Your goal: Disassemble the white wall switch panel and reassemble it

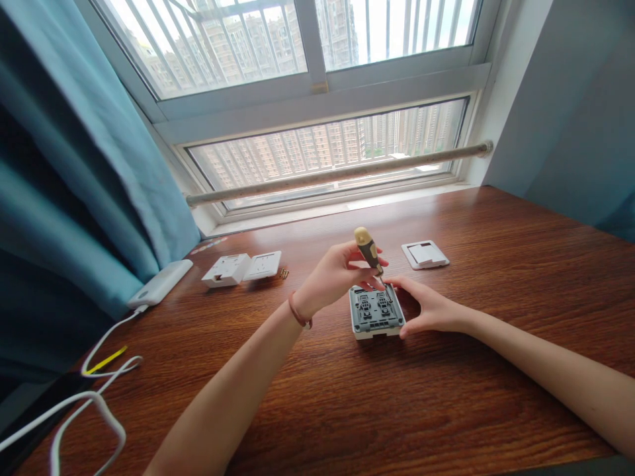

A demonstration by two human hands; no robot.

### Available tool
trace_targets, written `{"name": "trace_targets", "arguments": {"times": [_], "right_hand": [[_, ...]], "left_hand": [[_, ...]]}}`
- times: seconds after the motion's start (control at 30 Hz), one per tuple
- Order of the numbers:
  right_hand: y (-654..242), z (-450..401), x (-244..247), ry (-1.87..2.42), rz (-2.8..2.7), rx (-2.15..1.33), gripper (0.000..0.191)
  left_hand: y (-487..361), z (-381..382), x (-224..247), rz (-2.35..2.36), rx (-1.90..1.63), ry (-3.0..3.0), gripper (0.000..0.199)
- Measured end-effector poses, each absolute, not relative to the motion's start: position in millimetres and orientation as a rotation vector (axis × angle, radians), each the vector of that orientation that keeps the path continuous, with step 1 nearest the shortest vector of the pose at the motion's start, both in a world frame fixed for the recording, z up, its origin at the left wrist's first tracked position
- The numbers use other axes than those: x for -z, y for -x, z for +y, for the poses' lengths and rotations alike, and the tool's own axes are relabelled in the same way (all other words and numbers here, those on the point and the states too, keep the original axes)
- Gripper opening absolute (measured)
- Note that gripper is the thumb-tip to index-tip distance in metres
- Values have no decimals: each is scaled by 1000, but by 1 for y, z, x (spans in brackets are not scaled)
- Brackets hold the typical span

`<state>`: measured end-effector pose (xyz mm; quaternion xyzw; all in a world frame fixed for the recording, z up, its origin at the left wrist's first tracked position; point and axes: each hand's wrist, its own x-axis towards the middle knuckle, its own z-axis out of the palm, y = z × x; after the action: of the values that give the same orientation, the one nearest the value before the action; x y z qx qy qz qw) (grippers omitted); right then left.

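While the switch box [376,316] sits on the wooden table [317,390], well apart from its near edge, you have room for sliding it towards you; beyond your hands lies a white plate [425,255], and leftward small screws [284,273]. Your left hand [342,266] has its fingers closed around the screwdriver [368,248], tip down at the box's right part. Your right hand [430,307] curves half open, thumb and fingers against the box's right side.

Grey module [376,309]: one. Relative to it: hands [430,308], two; screwdriver [368,250], one, 12 o'clock; white covers [425,255], two, at 1 and 10 o'clock; white box [225,271], one, 10 o'clock.
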<state>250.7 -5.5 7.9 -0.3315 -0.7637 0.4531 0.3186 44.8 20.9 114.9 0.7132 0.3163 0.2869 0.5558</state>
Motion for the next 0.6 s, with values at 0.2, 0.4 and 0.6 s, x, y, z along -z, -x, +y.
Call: {"name": "trace_targets", "arguments": {"times": [0.2,0.4,0.6], "right_hand": [[-251,-5,-7,868,-2027,-1155,79],[-251,-5,-7,866,-2036,-1134,82],[-251,-5,-8,894,-2038,-1151,85]], "left_hand": [[-53,21,-101,1003,-911,-1974,36],[-50,20,-111,768,-698,-1696,46],[-46,20,-117,721,-648,-1621,33]]}}
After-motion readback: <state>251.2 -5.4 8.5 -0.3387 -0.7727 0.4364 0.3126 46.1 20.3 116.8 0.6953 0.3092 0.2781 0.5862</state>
